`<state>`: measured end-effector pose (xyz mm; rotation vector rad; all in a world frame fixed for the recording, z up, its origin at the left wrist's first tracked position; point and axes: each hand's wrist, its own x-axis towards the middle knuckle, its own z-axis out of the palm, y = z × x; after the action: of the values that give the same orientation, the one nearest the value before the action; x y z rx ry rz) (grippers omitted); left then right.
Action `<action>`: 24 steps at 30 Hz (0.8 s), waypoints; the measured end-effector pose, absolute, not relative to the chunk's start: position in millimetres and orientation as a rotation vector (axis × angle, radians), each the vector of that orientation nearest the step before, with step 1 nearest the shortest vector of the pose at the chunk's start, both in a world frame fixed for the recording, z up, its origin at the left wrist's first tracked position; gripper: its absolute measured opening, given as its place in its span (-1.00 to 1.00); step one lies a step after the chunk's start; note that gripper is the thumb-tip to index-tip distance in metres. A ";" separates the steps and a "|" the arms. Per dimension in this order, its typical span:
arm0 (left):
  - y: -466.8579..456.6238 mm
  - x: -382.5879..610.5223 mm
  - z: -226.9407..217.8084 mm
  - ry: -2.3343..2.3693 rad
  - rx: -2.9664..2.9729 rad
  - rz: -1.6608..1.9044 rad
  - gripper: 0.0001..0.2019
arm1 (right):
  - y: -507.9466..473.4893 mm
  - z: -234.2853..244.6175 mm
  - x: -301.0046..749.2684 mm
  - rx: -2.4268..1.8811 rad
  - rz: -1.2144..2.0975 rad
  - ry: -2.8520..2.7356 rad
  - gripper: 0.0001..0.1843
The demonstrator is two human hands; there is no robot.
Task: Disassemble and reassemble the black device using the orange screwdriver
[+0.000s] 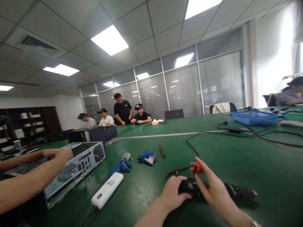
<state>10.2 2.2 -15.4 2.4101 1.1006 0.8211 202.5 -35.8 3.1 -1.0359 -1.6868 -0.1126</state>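
A black cylindrical power tool lies on the green table in front of me, its tip pointing right. My left hand is closed over the tool's rear end. My right hand rests across its middle, thumb and forefinger pinching a small orange part at the top of the tool. A black cable runs from the tool's rear toward the table's centre.
At left, another person's two arms reach onto an open computer case. A white power strip, blue gloves, a black rod, cables and a blue basket are on the table. Several people sit at the far end.
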 end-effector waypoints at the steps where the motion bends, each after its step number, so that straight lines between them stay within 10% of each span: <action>1: 2.1 10.1 -15.1 1.099 2.413 0.818 -0.40 | -36.7 4.6 202.5 -1.039 -0.136 -1.681 -0.44; 24: -8.6 13.5 -7.1 0.936 2.556 0.687 -0.43 | -41.6 19.9 205.8 -1.020 -0.206 -1.678 -0.44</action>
<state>13.5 -8.6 -7.1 2.5556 0.9358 0.6870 205.8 -41.6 19.9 -1.0204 -1.6782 -0.2058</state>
